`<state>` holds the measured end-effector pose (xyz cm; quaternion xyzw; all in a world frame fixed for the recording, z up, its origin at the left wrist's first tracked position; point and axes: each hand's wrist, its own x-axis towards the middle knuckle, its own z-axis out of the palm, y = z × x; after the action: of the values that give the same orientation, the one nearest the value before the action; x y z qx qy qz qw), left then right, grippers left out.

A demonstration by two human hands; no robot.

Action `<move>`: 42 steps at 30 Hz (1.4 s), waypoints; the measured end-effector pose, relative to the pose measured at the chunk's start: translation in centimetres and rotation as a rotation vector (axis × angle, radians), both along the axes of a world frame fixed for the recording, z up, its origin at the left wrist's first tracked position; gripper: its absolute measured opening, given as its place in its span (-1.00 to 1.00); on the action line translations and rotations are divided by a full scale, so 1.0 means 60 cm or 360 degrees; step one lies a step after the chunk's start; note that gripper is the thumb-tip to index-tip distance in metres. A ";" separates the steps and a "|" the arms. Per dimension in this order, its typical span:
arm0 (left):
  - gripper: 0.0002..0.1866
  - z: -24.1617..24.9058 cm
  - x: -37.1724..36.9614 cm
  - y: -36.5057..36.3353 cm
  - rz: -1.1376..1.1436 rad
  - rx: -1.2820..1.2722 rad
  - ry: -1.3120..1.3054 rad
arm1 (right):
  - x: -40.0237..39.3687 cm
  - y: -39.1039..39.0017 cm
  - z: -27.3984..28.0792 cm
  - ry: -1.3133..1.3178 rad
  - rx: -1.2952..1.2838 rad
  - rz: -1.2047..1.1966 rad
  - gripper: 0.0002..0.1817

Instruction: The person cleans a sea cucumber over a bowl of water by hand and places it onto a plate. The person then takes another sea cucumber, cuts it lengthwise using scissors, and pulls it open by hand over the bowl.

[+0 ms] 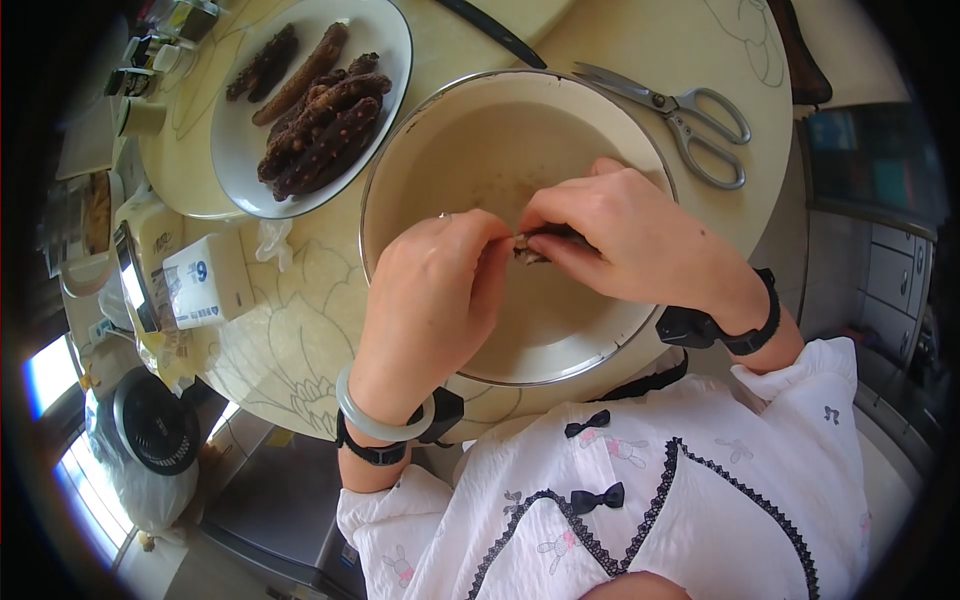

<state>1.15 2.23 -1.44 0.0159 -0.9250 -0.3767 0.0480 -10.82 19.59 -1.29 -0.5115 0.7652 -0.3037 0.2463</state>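
Over the basin (590,345), my left hand (435,290) and right hand (630,235) pinch a dark piece (538,256); scissors (662,102) at two o'clock, plate (236,150) at ten.

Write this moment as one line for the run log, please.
left hand: pinching dark piece | right hand: holding same piece | both above basin of cloudy liquid | beside basin: scissors, plate of dark knobbly items

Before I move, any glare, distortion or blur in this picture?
Head view: fisheye bending, with blackened corners; bright panes at far left blown out, blue-fringed; left hand, right hand and scissors fairly clear; the small dark piece at the fingertips too covered to judge.
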 end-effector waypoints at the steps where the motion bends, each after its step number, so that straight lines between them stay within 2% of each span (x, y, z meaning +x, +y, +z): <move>1: -0.95 0.000 0.000 0.001 -0.0002 -0.0003 -0.0009 | 0.000 0.000 0.001 0.0018 0.0000 -0.0013 -0.87; 9: -0.92 -0.006 0.000 0.005 0.0014 -0.0181 -0.0019 | 0.005 -0.002 -0.003 0.0242 0.0083 -0.0036 -0.90; 11: -0.89 -0.003 0.001 0.006 -0.0052 -0.0411 -0.0155 | 0.007 -0.004 -0.002 0.0334 0.0181 -0.0033 -0.91; 15: -0.86 -0.004 0.000 0.010 -0.0027 -0.0329 0.0014 | 0.011 -0.005 -0.006 0.0466 0.0259 -0.0019 -0.89; 17: -0.84 -0.004 0.003 0.007 -0.0075 -0.0182 -0.0053 | 0.011 -0.005 -0.006 0.0418 0.0071 -0.0087 -0.88; 20: -0.84 -0.001 0.001 0.003 -0.0105 0.0018 -0.0066 | 0.011 -0.003 -0.004 0.0408 0.0048 -0.0076 -0.88; 30: -0.85 0.002 -0.005 -0.003 -0.0118 0.0072 -0.0079 | 0.015 0.001 -0.001 0.0403 -0.0013 -0.0059 -0.88; 35: -0.82 0.004 -0.004 -0.002 -0.0104 -0.0022 -0.0063 | 0.010 0.004 -0.003 0.0263 -0.0064 -0.0024 -0.81; 42: -0.84 0.000 -0.003 0.001 -0.0067 -0.0071 -0.0035 | 0.007 0.005 -0.002 0.0310 0.0015 -0.0003 -0.80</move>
<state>0.96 2.28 -1.46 -0.0005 -0.9338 -0.3565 0.0303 -10.38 19.91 -1.43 -0.5367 0.7874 -0.2490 0.1730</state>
